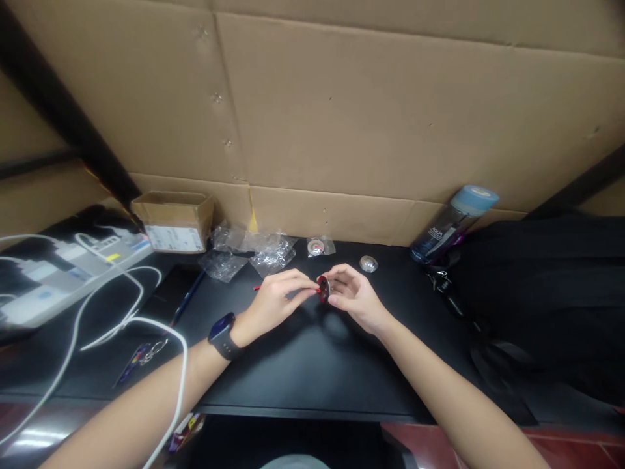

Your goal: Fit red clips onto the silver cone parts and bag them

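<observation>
My left hand, with a dark smartwatch on its wrist, is closed on a thin red stick-like tool. The tool's red end pokes out behind the fingers. Its front end meets a small round red-and-dark part, whose exact kind I cannot tell. Thumb and fingers of my right hand grip this part by its rim, held up over the black table. Just beyond the right hand lies a small shiny silver dome. A round white-and-red item in clear plastic lies behind both hands.
Crumpled clear plastic bags and an open cardboard box are at the back left. White cables loop from a power strip over my left forearm. A bottle and a black bag stand on the right.
</observation>
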`<state>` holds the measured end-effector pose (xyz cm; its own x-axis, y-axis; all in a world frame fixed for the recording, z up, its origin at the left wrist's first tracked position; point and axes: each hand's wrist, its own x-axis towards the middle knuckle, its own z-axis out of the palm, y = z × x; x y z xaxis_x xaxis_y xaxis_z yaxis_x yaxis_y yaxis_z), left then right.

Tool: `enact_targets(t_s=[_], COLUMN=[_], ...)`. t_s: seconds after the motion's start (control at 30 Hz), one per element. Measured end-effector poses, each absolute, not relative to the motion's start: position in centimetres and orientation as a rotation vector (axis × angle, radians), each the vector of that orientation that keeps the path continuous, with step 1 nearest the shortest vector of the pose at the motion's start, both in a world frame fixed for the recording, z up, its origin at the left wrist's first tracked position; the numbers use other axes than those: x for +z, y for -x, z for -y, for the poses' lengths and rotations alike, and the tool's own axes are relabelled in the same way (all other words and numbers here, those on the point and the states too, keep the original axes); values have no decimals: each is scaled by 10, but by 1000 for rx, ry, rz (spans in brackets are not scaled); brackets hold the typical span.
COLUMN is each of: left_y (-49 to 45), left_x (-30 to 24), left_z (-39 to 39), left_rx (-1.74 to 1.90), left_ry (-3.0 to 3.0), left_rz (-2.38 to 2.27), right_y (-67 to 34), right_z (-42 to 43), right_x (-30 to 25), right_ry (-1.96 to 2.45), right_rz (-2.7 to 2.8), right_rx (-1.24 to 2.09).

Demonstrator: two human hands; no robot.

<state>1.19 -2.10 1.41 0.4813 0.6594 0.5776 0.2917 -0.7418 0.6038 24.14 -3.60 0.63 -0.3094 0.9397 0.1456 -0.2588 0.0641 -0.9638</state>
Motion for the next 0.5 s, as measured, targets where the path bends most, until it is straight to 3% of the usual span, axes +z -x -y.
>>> enact_targets(t_s=[0.5], left_y=[-24], left_x=[12], left_z=[28], left_rx=[1093], left_ry=[-2225], left_rz=[-955], right_y=[-234], right_z=[46], right_x=[7], right_ry=[865], right_rz=[1758], right_rx=[771])
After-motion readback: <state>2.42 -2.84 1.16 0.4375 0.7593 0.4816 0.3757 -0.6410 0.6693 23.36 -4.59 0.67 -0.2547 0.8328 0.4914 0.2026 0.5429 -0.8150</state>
